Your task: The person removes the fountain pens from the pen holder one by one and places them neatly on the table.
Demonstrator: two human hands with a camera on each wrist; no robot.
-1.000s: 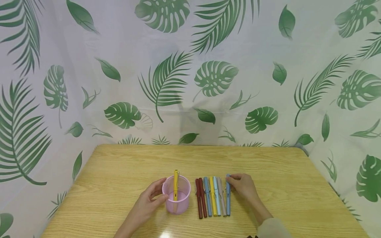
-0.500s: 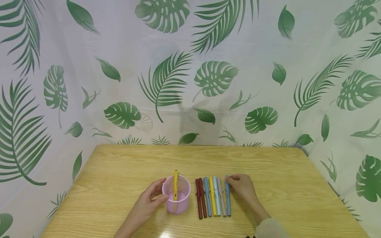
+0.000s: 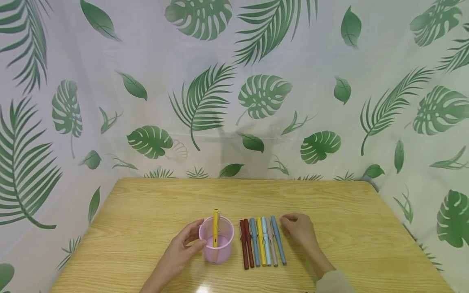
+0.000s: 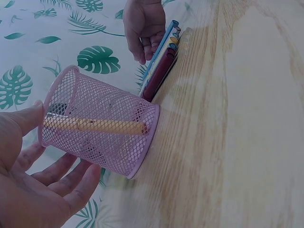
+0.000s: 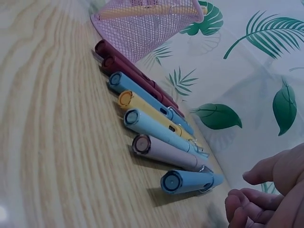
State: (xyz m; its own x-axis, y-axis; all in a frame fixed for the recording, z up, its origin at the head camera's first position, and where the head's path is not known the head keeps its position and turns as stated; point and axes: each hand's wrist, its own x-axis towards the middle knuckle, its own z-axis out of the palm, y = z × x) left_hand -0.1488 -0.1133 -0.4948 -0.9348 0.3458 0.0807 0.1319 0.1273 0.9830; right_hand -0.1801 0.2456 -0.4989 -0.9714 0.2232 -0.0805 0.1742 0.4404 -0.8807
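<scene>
My left hand (image 3: 179, 250) holds a pink mesh pen holder (image 4: 102, 99) at its rim, thumb on the near side and fingers round the far side. A yellow pen (image 3: 215, 228) leans upright inside it. To its right, several capped pens lie in a row. The rightmost, a blue pen (image 3: 278, 240), lies slanted, its cap end near a grey pen (image 3: 272, 244). Just beside that cap end is my right hand (image 3: 301, 232), apart from it. The right wrist view shows its thumb away from the loosely bent fingers, with nothing between them.
The row also has two dark red pens (image 5: 135, 71), another blue pen (image 5: 142, 95), a yellow pen (image 5: 152, 114) and a light blue pen (image 5: 159, 130). All rest on the wooden table (image 3: 165, 203). Behind stands a leaf-patterned cloth (image 3: 220, 154).
The rightmost blue pen's cap end has shifted left towards the grey pen, so the pen now slants. My right hand has let go of it. My left hand has stayed on the pen holder.
</scene>
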